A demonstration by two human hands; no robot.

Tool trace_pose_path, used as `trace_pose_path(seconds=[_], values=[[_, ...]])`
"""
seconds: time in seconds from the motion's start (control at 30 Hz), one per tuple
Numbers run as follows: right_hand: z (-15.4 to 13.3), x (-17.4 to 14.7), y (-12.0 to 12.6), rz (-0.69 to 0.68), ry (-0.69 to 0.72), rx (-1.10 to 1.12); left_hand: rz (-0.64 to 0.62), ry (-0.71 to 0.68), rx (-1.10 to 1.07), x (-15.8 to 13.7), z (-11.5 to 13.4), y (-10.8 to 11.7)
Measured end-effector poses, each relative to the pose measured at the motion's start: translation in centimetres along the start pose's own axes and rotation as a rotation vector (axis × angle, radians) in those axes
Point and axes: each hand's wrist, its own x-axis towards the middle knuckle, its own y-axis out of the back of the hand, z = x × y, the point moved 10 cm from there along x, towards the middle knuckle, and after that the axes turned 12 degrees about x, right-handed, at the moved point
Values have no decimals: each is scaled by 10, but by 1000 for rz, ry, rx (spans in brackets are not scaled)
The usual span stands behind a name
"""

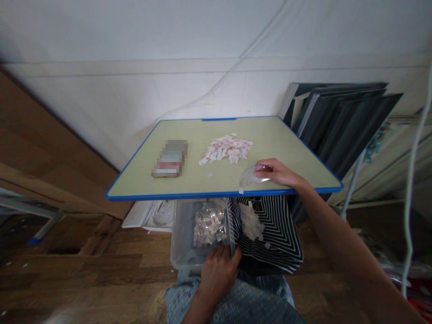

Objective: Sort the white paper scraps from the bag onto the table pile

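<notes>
My right hand (275, 172) is closed on a clear half-round plastic protractor (249, 176), which rests on the folding table (189, 186) near its front edge. A small white scrap (241, 190) lies at the protractor's left end, right at the table's rim. Behind it sits a heap of white and pinkish paper scraps (226, 148). Below the table, my left hand (221, 265) has its fingers curled over the near rim of a clear plastic bin (182, 243). Inside the bin are many shiny small packets (209, 225).
A blurred-out flat block (170, 158) lies on the table's left. Beside the bin, a black-and-white striped bag (283, 238) holds paper scraps (250, 220). Dark panels (344, 112) lean against the wall at right. A white cable (410, 180) hangs at far right.
</notes>
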Motion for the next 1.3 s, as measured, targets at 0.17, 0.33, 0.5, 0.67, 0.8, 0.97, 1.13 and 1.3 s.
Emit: trace_pose_path(seconds=[0.17, 0.33, 0.5, 0.67, 0.8, 0.97, 1.13, 1.3], values=[[0, -1, 0, -25, -13, 8, 16, 0, -4, 0, 0, -1], [-4, -3, 1, -8, -10, 12, 9, -1, -2, -1, 0, -1], [-12, -5, 1, 23, 33, 19, 8, 5, 4, -1, 0, -1], [-8, -4, 32, 333, 85, -62, 28, -1, 4, -1, 0, 1], [-5, -3, 41, 440, 125, -246, 28, 10, -6, -1, 0, 1], [-8, 2, 20, 251, 172, -314, 17, 11, -19, -1, -1, 1], [-12, -3, 32, 383, 181, -368, 3, -1, -1, 0, 0, 2], [-14, 3, 10, 178, 192, -362, 6, -4, 4, -1, 0, 1]])
